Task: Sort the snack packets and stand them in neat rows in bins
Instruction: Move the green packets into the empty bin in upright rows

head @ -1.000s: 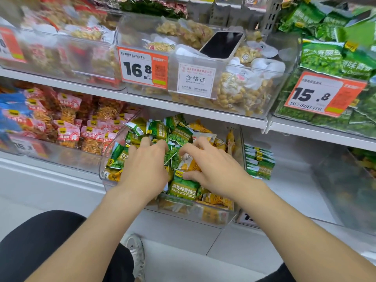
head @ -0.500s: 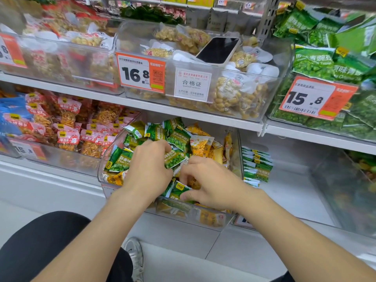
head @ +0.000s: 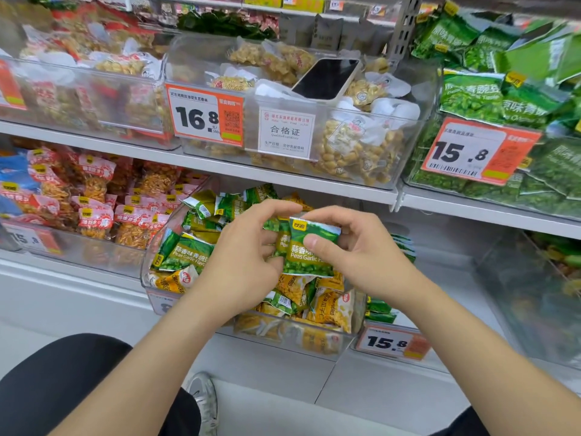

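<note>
A clear bin [head: 147, 265] on the lower shelf holds a jumble of green garlic-pea packets [head: 184, 251] and yellow corn packets [head: 333, 306]. Above it my right hand [head: 358, 256] pinches a green pea packet [head: 301, 259], thumb on its front. My left hand [head: 248, 259] grips more green packets right behind it, partly hidden by the fingers. To the right, a nearly bare clear bin [head: 471, 269] has a short row of green packets [head: 405, 247] standing at its left side.
Red peanut packets [head: 91, 212] fill the bin to the left. The upper shelf carries bins of nuts with a phone [head: 325, 77] lying on top, and green pea bags [head: 490, 99] at right. Price tags [head: 393, 343] hang on bin fronts. My knees and a shoe [head: 204, 401] are below.
Both hands have come up out of the pile. The right hand now holds a green pea packet against the packets in the left hand.
</note>
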Demonstrator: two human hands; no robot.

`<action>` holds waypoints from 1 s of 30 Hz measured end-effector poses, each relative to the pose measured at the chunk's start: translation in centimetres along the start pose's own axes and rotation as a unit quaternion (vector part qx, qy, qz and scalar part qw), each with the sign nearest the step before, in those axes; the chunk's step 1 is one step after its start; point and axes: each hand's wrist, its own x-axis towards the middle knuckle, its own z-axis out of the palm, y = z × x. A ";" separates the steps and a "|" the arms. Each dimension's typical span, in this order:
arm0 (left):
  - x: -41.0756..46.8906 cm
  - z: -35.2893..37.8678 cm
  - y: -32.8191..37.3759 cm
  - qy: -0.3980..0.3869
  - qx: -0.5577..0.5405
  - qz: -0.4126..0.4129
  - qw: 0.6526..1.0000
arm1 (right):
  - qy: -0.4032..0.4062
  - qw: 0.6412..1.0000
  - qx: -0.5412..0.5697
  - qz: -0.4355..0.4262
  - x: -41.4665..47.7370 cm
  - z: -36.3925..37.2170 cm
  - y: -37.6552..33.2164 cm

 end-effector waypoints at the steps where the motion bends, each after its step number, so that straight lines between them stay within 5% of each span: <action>1: -0.1 0.1 0.3 -0.012 -0.023 -0.002 1.000 | 0.009 1.000 -0.014 0.002 -0.2 0.0 0.2; 9: 0.3 1.4 1.0 -0.013 -0.168 -0.040 0.985 | 0.092 0.987 -0.134 -0.008 -1.8 -1.4 0.3; 24: 0.2 5.0 2.4 -0.068 -0.117 0.046 0.990 | 0.033 0.996 -0.078 0.016 -5.6 -6.2 -0.5; 30: 0.2 7.9 2.6 -0.062 -0.060 0.081 0.993 | 0.013 0.980 -0.189 0.055 -7.0 -9.4 -0.4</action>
